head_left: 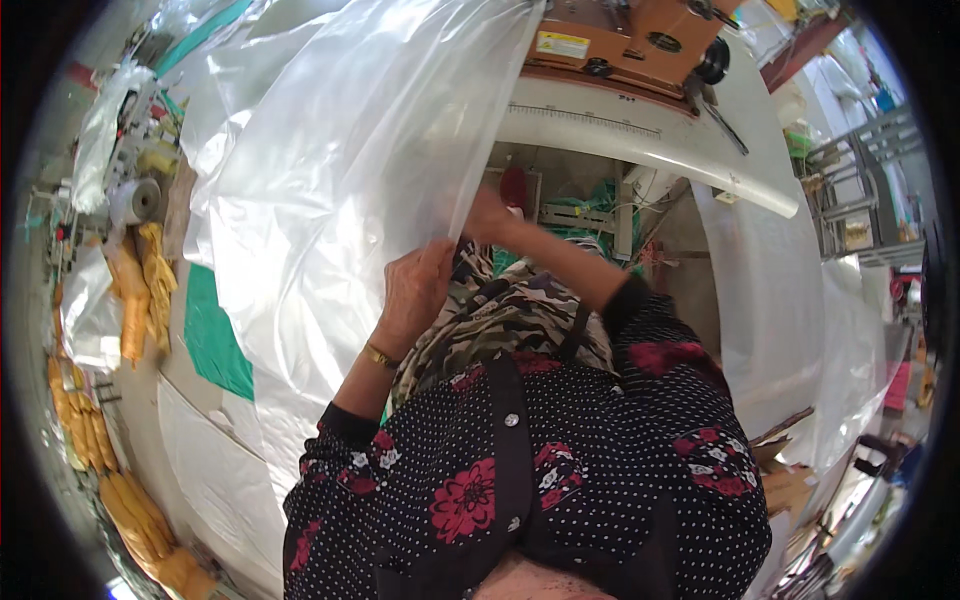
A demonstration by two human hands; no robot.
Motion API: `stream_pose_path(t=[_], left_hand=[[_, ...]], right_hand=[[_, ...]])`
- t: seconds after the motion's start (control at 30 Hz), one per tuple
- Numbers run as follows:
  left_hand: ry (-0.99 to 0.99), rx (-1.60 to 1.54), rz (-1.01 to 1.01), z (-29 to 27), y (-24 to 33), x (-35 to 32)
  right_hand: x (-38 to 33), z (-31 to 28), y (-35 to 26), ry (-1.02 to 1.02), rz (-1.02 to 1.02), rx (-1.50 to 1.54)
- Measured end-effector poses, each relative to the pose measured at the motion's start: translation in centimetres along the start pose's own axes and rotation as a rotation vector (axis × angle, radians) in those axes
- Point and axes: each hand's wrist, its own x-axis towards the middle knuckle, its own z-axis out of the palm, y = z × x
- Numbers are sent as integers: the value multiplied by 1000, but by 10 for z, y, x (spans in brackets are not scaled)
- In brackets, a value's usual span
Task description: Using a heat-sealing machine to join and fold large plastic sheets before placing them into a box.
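Hanging plastic sheet [330, 160]: broad, translucent and creased; it lies across the left part of the desk [740, 165] and drapes past the near edge, at the person's left.
Long axis: from the far side of the desk toward the person, slanting leftward as it nears.
Free side edge: nearly straight, descending from beside the brown machine [640, 25], across the desk's near edge, to the hands.
Left hand [415, 290]: raised over the lap, knuckles upward; forearm angled forward and to the right, a gold-coloured watch [379, 354] at the wrist; fingers bent and pinching the sheet's side edge.
Right hand [487, 215]: blurred, just beyond the left hand and partly behind the sheet's edge; forearm reaching forward and leftward from the dark sleeve [665, 335]; whether its fingers are pressed together or spread cannot be told.
Desk's near edge: pale and rounded, with a ruler scale [590, 118] set back from it, in front of the machine.
Open room: a gap between the near edge and the camouflage trousers [520, 305], extending rightward from the right hand; a metal frame [580, 217] shows low within it.
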Motion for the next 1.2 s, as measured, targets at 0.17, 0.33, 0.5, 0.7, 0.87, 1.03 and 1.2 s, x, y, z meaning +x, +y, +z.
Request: stream_pose_path(t=[0.17, 0.33, 0.5, 0.7, 0.87, 1.03, 1.2], left_hand=[[135, -242, -252, 21, 1, -7], [72, -605, -539, 16, 10, -8], [128, -879, -676, 12, 22, -16], [286, -543, -368, 17, 32, -12], [405, -434, -384, 21, 36, -5], [416, -343, -311, 12, 35, 1], [385, -174, -231, 0, 41, 6]], right_hand=[[-42, -109, -4, 294, -63, -316], [-26, -146, -38, 306, -729, -612], [-18, -140, -40, 158, -730, -616], [-23, -129, -51, 93, -758, -603], [-23, -127, -56, 92, -751, -546], [-22, -130, -57, 47, -757, -530], [-22, -128, -60, 91, -765, -503]])
